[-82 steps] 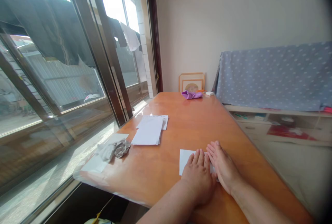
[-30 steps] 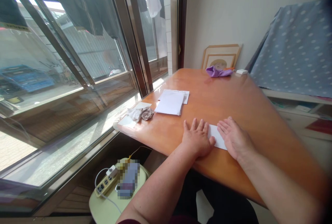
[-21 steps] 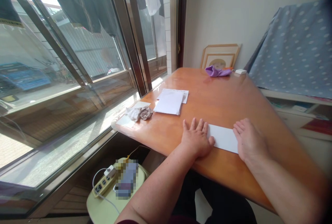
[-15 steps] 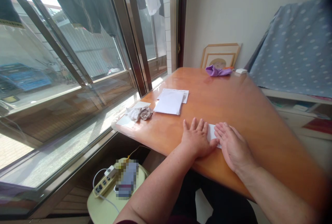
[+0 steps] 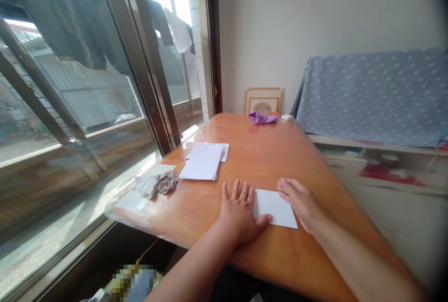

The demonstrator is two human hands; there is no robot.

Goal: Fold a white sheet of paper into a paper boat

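Observation:
A folded-looking white sheet of paper lies near the front edge of the wooden table. Flat beside its left edge rests my left hand, fingers spread, with the thumb stretched across the sheet's lower part. My right hand is at the upper right edge of the paper, fingers stretched out close together and the palm turned inward. Whether its fingertips press on the sheet or only hover over it, I cannot tell.
Beyond my left hand is a stack of white papers. Crumpled grey cloth or tissue lies at the left corner. A purple cloth and a small white box sit at the far end. Glass windows line the left.
My right hand has moved away from my left hand towards the right, uncovering more of the white paper. My left hand stays flat. The view has tilted up and swung right.

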